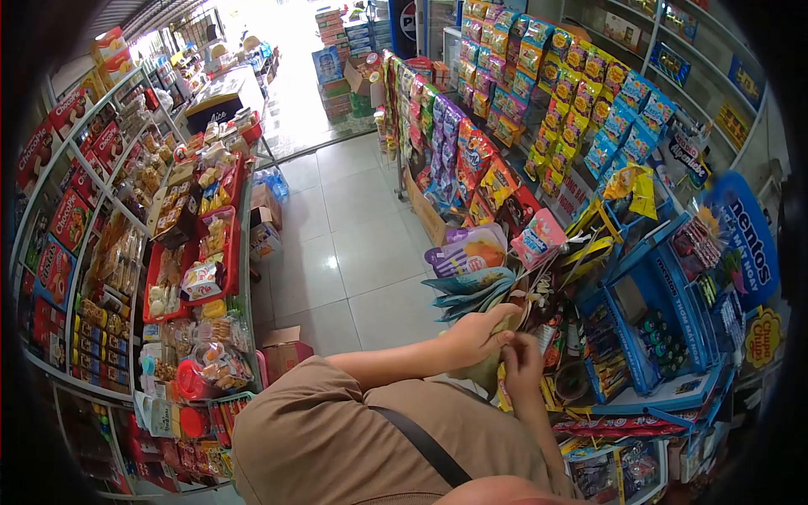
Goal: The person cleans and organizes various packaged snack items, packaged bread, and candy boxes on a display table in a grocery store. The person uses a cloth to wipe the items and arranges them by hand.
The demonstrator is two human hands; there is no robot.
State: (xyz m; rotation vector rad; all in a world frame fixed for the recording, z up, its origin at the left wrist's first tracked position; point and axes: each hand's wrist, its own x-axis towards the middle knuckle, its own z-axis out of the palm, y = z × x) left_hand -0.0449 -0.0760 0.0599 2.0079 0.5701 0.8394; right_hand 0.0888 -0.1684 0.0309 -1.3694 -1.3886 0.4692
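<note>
My left hand (481, 338) reaches across from the left with its fingers closed round an olive-green packet (485, 375). The packet hangs below the hand, and its print cannot be read. Close beside it, my right hand (525, 364) has its fingertips pinched together near the left thumb; what they hold, if anything, is hidden. Just beyond my hands, several teal packets (471, 293) fan out from the rack. A purple and orange packet (478, 251) and a pink packet (539, 239) hang above them.
A blue Mentos display rack (648, 295) stands to my right, under hanging strips of yellow candy packets (574, 105). At left are shelves of snacks and red trays (151, 295). A tiled aisle (337, 244) runs to a bright doorway, with a cardboard box (286, 353) beside it.
</note>
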